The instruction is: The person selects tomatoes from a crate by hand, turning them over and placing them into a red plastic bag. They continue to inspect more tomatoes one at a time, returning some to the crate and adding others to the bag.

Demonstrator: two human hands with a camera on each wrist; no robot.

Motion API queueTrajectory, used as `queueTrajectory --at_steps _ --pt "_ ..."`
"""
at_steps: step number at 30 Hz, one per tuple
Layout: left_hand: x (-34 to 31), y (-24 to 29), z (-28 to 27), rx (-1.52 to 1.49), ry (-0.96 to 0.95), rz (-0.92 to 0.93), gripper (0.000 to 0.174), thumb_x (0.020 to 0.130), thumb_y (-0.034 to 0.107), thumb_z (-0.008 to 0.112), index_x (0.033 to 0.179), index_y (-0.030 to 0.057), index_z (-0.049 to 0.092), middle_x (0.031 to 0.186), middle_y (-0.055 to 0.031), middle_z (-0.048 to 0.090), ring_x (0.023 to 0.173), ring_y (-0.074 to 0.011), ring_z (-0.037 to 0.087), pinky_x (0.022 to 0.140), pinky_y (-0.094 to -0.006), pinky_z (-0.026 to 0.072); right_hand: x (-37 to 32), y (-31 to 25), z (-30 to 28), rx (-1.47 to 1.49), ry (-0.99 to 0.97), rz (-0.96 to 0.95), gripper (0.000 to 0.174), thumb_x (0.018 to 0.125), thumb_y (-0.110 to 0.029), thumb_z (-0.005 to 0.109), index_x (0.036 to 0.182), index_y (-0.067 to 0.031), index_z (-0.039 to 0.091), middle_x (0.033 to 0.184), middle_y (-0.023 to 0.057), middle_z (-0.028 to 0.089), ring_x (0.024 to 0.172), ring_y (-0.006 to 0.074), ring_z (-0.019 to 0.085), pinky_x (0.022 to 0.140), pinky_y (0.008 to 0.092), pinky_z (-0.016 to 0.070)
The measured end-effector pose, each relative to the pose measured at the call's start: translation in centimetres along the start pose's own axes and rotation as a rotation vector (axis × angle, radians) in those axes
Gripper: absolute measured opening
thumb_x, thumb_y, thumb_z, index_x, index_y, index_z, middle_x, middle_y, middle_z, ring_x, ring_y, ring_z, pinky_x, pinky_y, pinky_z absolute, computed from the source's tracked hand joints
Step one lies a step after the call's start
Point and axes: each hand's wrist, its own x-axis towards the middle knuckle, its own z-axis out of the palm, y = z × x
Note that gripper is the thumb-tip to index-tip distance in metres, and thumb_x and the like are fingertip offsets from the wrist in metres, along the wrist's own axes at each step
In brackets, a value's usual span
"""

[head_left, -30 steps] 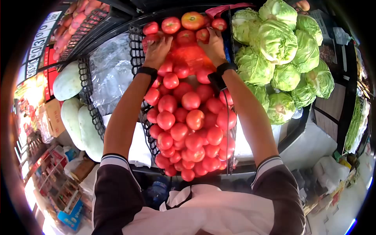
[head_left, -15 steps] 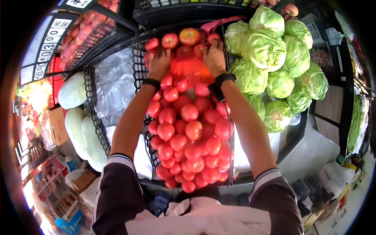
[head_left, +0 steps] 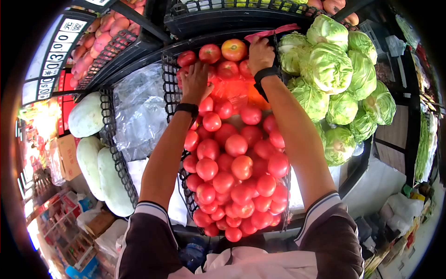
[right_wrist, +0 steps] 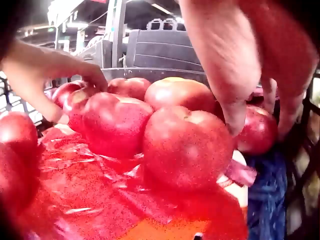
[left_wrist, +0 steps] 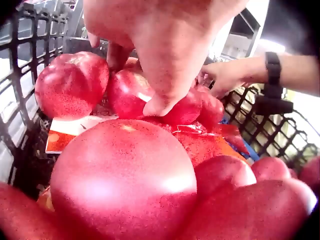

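My left hand (head_left: 195, 83) is at the far left of a crate (head_left: 169, 90) of tomatoes. In the left wrist view its thumb and fingers grip a red tomato (left_wrist: 126, 97), with another tomato (left_wrist: 72, 85) beside it. My right hand (head_left: 261, 56) reaches into the far right corner, its fingers curled round a tomato (right_wrist: 259, 132) seen in the right wrist view. Left of that hand sits a larger tomato (right_wrist: 186, 147). Red plastic (head_left: 228, 93) lies between the hands, and a big heap of tomatoes (head_left: 236, 145) fills the near half.
Pale green cabbages (head_left: 331, 69) are piled to the right of the crate. On the left lie clear plastic bags (head_left: 139, 104) and large pale gourds (head_left: 88, 160). A black crate (head_left: 209, 21) stands behind, and a price sign (head_left: 60, 46) hangs at the upper left.
My right hand has moved from a tomato in the back rows to the far right corner, uncovering that tomato. The left hand stays at the back left, slightly turned. The head view has shifted.
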Motion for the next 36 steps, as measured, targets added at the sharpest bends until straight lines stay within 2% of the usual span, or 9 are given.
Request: queueTrajectory --at_steps 2,3,15,17,21,23,27,32,36 --pt "-0.3 -0.1 0.1 0.026 0.066 0.009 0.059 0.072 0.027 0.078 0.124 0.0108 0.056 0.123 -0.0053 0.055 0.115 -0.0221 0.053 0.087 -0.0485 0.0405 0.6 0.2 0.7 -0.142 0.072 -0.053 0.061 0.077 -0.022 0.077 0.129 -0.0034 0.051 0.108 0.0147 0.058 0.081 0.0332 0.068 0.06 0.0351 0.0578" --pt "-0.3 -0.1 -0.1 0.009 0.033 -0.006 0.059 0.073 0.027 0.077 0.126 0.0104 0.055 0.126 -0.0059 0.054 0.116 -0.0233 0.053 0.09 -0.0485 0.0395 0.5 0.2 -0.3 -0.058 0.046 -0.047 0.027 0.089 -0.015 0.061 0.114 -0.0052 0.062 0.111 0.0168 0.058 0.091 0.0353 0.067 0.072 0.0386 0.0583" --pt "-2.1 -1.2 -0.9 -0.077 0.085 0.076 0.058 0.074 0.021 0.075 0.126 0.011 0.053 0.126 -0.006 0.06 0.121 -0.0228 0.054 0.089 -0.0508 0.0418 -0.2 3.5 -3.3 0.411 -0.196 -0.171 0.065 0.083 -0.026 0.074 0.136 -0.0006 0.046 0.134 0.0299 0.05 0.114 0.0489 0.057 0.092 0.0507 0.0524" --pt "-2.2 -2.0 -0.6 -0.014 0.074 0.147 0.055 0.075 0.02 0.074 0.126 0.0107 0.055 0.13 -0.0079 0.058 0.123 -0.0235 0.053 0.088 -0.0483 0.0425 -3.2 4.7 -6.7 0.465 -0.079 -0.395 0.053 0.088 -0.029 0.067 0.126 0.0034 0.049 0.124 0.0323 0.054 0.106 0.0472 0.063 0.087 0.0519 0.0552" --pt "-3.2 -1.3 -3.5 -0.066 0.117 0.17 0.047 0.078 0.019 0.07 0.123 0.0109 0.058 0.132 -0.0076 0.056 0.124 -0.0244 0.053 0.091 -0.0458 0.0416 -10.8 7.4 -8.0 0.439 -0.58 -0.673 0.046 0.082 -0.026 0.071 0.119 -0.0008 0.058 0.115 0.0273 0.062 0.105 0.0429 0.063 0.092 0.0511 0.052" --pt "-5.2 -0.9 -6.0 -0.082 0.111 0.122 0.044 0.079 0.019 0.069 0.121 0.0115 0.059 0.131 -0.0073 0.056 0.124 -0.025 0.053 0.092 -0.0455 0.0412 -14.0 8.0 -3.0 0.524 -0.603 -0.89 0.056 0.078 -0.028 0.075 0.125 -0.0043 0.056 0.113 0.0247 0.064 0.106 0.0439 0.062 0.094 0.0498 0.0509" --pt "-11.0 0.8 -12.3 -0.282 0.123 -0.019 0.037 0.084 0.023 0.068 0.118 0.0123 0.061 0.132 -0.0083 0.055 0.122 -0.0309 0.054 0.094 -0.0537 0.0437 -16.5 5.3 -8.1 0.376 -0.676 -0.63 0.069 0.074 -0.034 0.078 0.132 -0.0081 0.051 0.123 0.023 0.06 0.116 0.0425 0.058 0.097 0.0496 0.0484" --pt "-20.0 3.9 -22.3 -0.675 0.122 -0.124 0.029 0.086 0.013 0.069 0.113 0.0047 0.064 0.117 -0.0177 0.065 0.109 -0.0387 0.061 0.094 -0.0444 0.0487 -18.7 4.6 -11.3 0.311 -0.445 -0.465 0.076 0.07 -0.033 0.082 0.131 -0.0039 0.049 0.121 0.0233 0.06 0.113 0.0405 0.061 0.097 0.0468 0.05" --pt "-27.6 6.6 -28.3 -0.909 -0.03 -0.246 0.03 0.09 0.01 0.068 0.119 0.0024 0.063 0.111 -0.0172 0.069 0.104 -0.0328 0.067 0.088 -0.0382 0.0523 -23.2 6.1 -21.0 0.939 -0.233 -0.327 0.078 0.064 -0.031 0.088 0.127 -0.0038 0.05 0.123 0.0203 0.057 0.114 0.0354 0.059 0.097 0.0441 0.0489"
